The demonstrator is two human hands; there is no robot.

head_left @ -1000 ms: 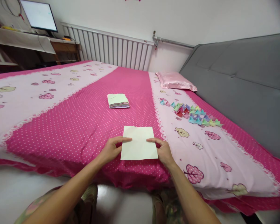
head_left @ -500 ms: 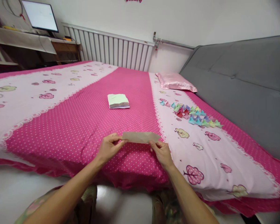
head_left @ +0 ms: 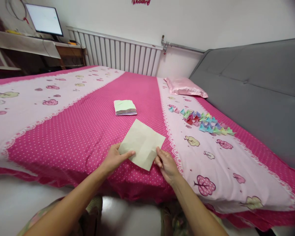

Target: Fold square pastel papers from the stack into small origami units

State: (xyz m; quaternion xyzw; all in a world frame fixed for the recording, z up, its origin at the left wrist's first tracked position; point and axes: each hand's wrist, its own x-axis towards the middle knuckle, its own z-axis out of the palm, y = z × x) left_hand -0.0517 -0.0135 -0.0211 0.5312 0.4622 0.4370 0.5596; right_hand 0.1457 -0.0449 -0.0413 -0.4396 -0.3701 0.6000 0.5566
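Note:
A square sheet of pale yellow-green paper is held above the near part of the bed, turned at an angle, with faint creases. My left hand pinches its left side, thumb lying on top and the other fingers beneath. On the right, my right hand grips the opposite edge between thumb and curled fingers. Beyond the sheet lies a stack of coloured paper, light green on top. To the right sits a cluster of small folded paper pieces in many colours.
The bed's pink and white cover spreads across the view. A pink satin pillow rests against the grey headboard. At the back are a white radiator and a desk with a monitor.
The paper has gone from a narrow, nearly edge-on strip to a flat square facing me, rotated at an angle. Both hands have stayed on it, each shifting slightly lower.

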